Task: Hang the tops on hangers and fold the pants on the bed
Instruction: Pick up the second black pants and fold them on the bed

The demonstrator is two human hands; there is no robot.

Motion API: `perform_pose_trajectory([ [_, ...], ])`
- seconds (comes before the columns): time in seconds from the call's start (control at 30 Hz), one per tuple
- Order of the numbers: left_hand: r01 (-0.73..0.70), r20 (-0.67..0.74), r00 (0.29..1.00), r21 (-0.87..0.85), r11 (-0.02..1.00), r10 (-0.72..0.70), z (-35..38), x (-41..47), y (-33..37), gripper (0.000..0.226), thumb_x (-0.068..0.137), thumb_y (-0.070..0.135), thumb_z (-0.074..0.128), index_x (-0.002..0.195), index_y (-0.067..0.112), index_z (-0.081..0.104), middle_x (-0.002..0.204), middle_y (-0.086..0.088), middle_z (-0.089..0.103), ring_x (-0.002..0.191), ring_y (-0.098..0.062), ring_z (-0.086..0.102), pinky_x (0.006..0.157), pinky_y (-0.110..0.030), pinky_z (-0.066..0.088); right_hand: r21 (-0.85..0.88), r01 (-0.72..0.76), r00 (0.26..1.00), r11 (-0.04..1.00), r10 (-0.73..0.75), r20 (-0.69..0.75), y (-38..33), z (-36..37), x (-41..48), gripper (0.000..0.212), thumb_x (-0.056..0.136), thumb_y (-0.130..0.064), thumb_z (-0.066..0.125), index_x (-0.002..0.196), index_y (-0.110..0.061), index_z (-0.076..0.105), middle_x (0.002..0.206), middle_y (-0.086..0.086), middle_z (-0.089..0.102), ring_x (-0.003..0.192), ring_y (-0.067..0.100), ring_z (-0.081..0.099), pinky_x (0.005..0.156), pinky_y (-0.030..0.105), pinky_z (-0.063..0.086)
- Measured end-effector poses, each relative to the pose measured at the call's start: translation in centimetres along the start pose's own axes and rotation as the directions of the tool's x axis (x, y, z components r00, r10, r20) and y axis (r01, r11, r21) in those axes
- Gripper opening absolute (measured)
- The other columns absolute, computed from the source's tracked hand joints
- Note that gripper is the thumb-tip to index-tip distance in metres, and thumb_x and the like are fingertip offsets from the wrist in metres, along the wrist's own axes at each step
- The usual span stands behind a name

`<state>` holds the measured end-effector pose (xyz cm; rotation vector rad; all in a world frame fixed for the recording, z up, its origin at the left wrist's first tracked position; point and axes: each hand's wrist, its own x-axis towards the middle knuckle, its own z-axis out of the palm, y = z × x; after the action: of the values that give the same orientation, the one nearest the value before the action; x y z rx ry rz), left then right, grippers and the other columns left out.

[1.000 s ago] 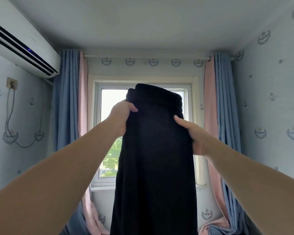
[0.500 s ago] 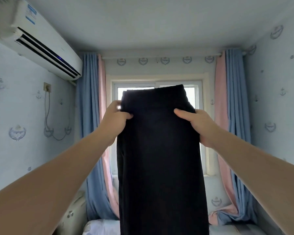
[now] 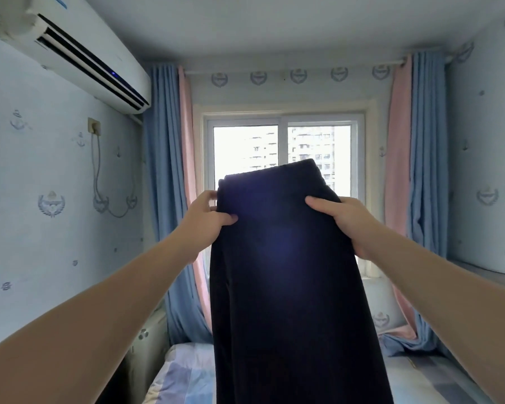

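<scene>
A pair of black pants hangs straight down in front of me, held up in the air by its waistband. My left hand pinches the left side of the waistband, thumb in front. My right hand grips the right side, thumb laid across the front. The legs drop past the bottom of the view and hide the middle of the bed below. No tops or hangers show.
A window with blue and pink curtains faces me. An air conditioner hangs high on the left wall. A ledge runs along the right wall, and the bed's patterned sheet shows on both sides of the pants.
The view has tipped downward, so the bed and more window now show. Both hands have come down with the pants, keeping the same hold on the waistband.
</scene>
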<state>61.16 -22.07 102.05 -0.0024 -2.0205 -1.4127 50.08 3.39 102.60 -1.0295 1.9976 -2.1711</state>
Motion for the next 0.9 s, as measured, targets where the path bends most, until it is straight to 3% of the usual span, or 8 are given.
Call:
perform_pose_trajectory([
  [0.13,0.113,0.037,0.993,-0.019,0.993,-0.112,-0.3,1.0,-7.9,0.055,0.091,0.000,0.065,0.137,0.023,0.047,0.114,-0.004,0.070,0.101,-0.027,0.070,0.085,-0.041,0.058,-0.018,-0.117,0.993,0.993,0.117,0.013,7.5,1.5,1.8,0.018,0.081,-0.031,0.082,0.092,-0.018,0.080,0.101,0.006,0.078,0.088,0.026,0.077,0.061,0.030,0.061],
  [0.3,0.290,0.078,0.956,-0.067,0.955,-0.284,-0.1,1.1,-22.0,0.049,0.087,-0.012,0.060,0.124,0.019,0.056,0.102,-0.006,0.075,0.091,-0.025,0.074,0.070,-0.033,0.059,-0.127,-0.325,0.944,0.937,0.329,0.011,20.8,4.5,4.2,0.036,0.076,-0.036,0.086,0.105,-0.018,0.074,0.101,0.002,0.078,0.089,0.019,0.076,0.081,0.034,0.058],
  [0.43,0.491,0.074,0.871,-0.087,0.867,-0.486,0.7,1.0,-35.6,0.041,0.084,-0.011,0.063,0.111,0.019,0.059,0.110,-0.006,0.071,0.101,-0.024,0.069,0.083,-0.037,0.059,-0.220,-0.488,0.862,0.844,0.506,0.027,33.7,7.2,6.3,0.033,0.079,-0.032,0.084,0.108,-0.017,0.076,0.103,0.002,0.078,0.094,0.023,0.075,0.092,0.041,0.057],
  [0.47,0.539,0.070,0.842,-0.091,0.838,-0.534,1.0,1.1,-39.1,0.039,0.084,-0.012,0.062,0.110,0.016,0.059,0.109,-0.006,0.071,0.100,-0.023,0.069,0.081,-0.033,0.058,-0.236,-0.521,0.840,0.820,0.542,0.028,37.1,7.8,6.9,0.032,0.081,-0.030,0.083,0.109,-0.016,0.075,0.104,0.002,0.078,0.096,0.023,0.075,0.092,0.041,0.057],
  [0.53,0.613,0.046,0.790,-0.078,0.786,-0.612,1.7,1.1,-45.4,0.035,0.085,-0.013,0.061,0.109,0.013,0.060,0.104,-0.004,0.071,0.093,-0.018,0.068,0.069,-0.022,0.054,-0.254,-0.577,0.798,0.776,0.602,0.024,43.2,9.1,7.8,0.027,0.083,-0.026,0.082,0.107,-0.017,0.076,0.104,0.003,0.078,0.096,0.023,0.075,0.091,0.040,0.058],
  [0.7,0.751,0.004,0.659,-0.053,0.658,-0.752,4.2,2.9,-64.4,0.032,0.086,-0.012,0.061,0.100,0.018,0.060,0.101,-0.003,0.068,0.088,-0.015,0.065,0.068,-0.025,0.049,-0.298,-0.699,0.689,0.650,0.724,-0.037,62.0,12.1,11.0,0.029,0.083,-0.033,0.081,0.107,-0.018,0.075,0.100,0.000,0.078,0.096,0.024,0.074,0.091,0.041,0.057],
  [0.8,0.787,-0.034,0.615,-0.035,0.616,-0.788,5.7,4.1,-75.3,0.030,0.090,-0.006,0.062,0.101,0.022,0.058,0.102,-0.001,0.067,0.086,-0.012,0.064,0.065,-0.024,0.047,-0.301,-0.737,0.650,0.606,0.757,-0.067,72.8,13.6,13.1,0.029,0.085,-0.035,0.079,0.108,-0.018,0.073,0.102,0.000,0.077,0.098,0.024,0.072,0.092,0.042,0.056],
  [0.9,0.795,-0.077,0.602,-0.040,0.606,-0.795,7.4,5.0,-84.9,0.026,0.093,0.002,0.063,0.107,0.022,0.058,0.103,0.002,0.066,0.087,-0.012,0.064,0.065,-0.025,0.048,-0.284,-0.750,0.646,0.598,0.754,-0.117,82.2,15.3,14.7,0.027,0.088,-0.037,0.076,0.107,-0.019,0.071,0.100,-0.002,0.075,0.094,0.020,0.071,0.082,0.035,0.056],
])
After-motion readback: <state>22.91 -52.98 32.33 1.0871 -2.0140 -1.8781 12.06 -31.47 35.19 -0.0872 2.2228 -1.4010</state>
